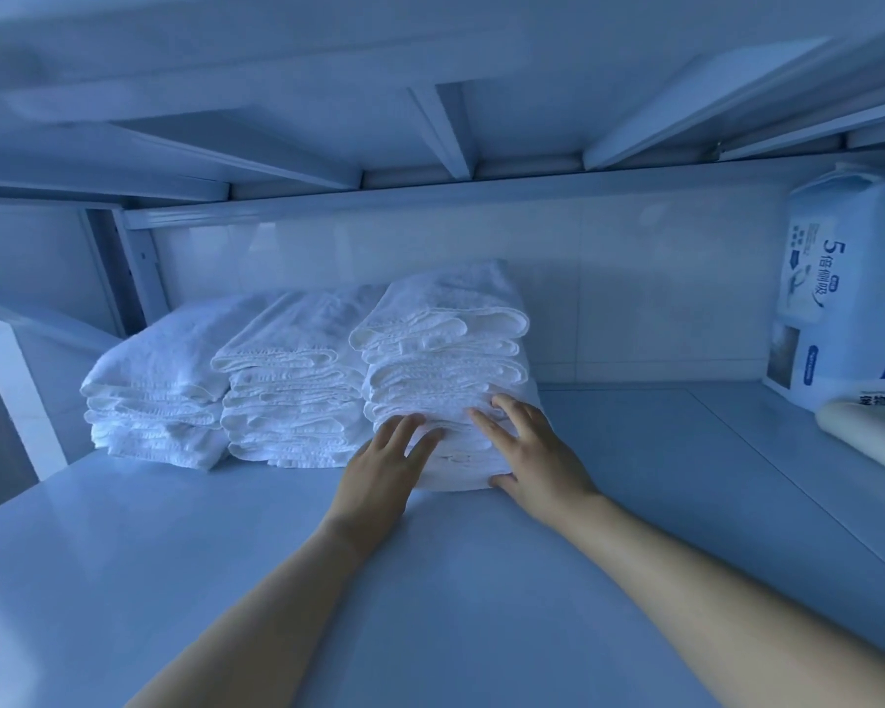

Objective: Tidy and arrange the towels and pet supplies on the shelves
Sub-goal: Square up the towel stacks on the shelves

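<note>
Three stacks of folded white towels stand side by side at the back of a white shelf [226, 554]: a left stack [154, 390], a middle stack [287, 396] and a taller right stack [445, 350]. My left hand [384, 467] lies flat with straight fingers against the front lower left of the right stack. My right hand [532, 457] presses the front right of that same stack, fingers spread over the towel edges and thumb low near the shelf. Both forearms reach in from the bottom.
A large pack of pet training pads [849, 293] stands upright at the far right of the shelf, with a pale roll-shaped item [869, 431] lying before it. The underside of the upper shelf [430, 94] hangs close overhead. A tiled wall [634, 298] closes the back.
</note>
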Tool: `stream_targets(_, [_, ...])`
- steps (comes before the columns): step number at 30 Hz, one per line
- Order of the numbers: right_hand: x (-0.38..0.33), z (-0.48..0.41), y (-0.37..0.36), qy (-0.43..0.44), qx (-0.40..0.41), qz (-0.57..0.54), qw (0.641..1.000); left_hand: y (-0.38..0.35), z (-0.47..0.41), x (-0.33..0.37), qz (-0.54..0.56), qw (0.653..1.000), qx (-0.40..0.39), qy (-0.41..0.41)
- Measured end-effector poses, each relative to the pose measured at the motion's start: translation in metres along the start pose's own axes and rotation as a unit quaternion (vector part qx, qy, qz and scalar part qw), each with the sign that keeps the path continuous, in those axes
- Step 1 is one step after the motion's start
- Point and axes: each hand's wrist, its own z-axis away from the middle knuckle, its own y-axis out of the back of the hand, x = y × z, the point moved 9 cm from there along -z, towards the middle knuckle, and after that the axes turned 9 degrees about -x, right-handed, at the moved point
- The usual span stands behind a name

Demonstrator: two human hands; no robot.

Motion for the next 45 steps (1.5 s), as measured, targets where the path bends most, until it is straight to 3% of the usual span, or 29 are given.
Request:
stream_targets(6, [-0.001, -0.004, -0.001, 0.000, -0.005, 0.020, 1.000, -0.004, -0.005, -0.007, 0.007, 0.999, -0.008, -0.047])
stream_targets(11, [-0.004, -0.018, -0.005, -0.015, -0.007, 0.031, 0.999, -0.022, -0.015, -0.023, 0.049, 0.998, -0.041, -0.023])
stream_targets(25, [0.001, -0.031, -0.017, -0.052, 0.017, 0.033, 0.998, -0.041, -0.026, -0.035, 0.108, 0.994, -0.031, -0.005])
stream_targets(31, [-0.015, -0.009, 0.010, 0.000, 0.113, 0.033, 0.993, -0.013, -0.014, -0.030, 0.092, 0.995, 0.019, -0.034])
stream_targets(35, [-0.029, -0.011, 0.016, 0.040, 0.142, 0.103, 0.984, -0.005, -0.013, -0.013, 0.041, 0.994, 0.053, -0.089])
stream_targets(42, [-0.026, -0.021, -0.002, 0.027, 0.110, 0.107, 0.988, -0.015, -0.015, -0.011, 0.045, 0.994, 0.038, -0.095])
stream_targets(45, [-0.019, -0.025, -0.005, 0.005, 0.089, 0.074, 0.993, -0.031, -0.023, -0.019, 0.089, 0.994, -0.020, -0.068])
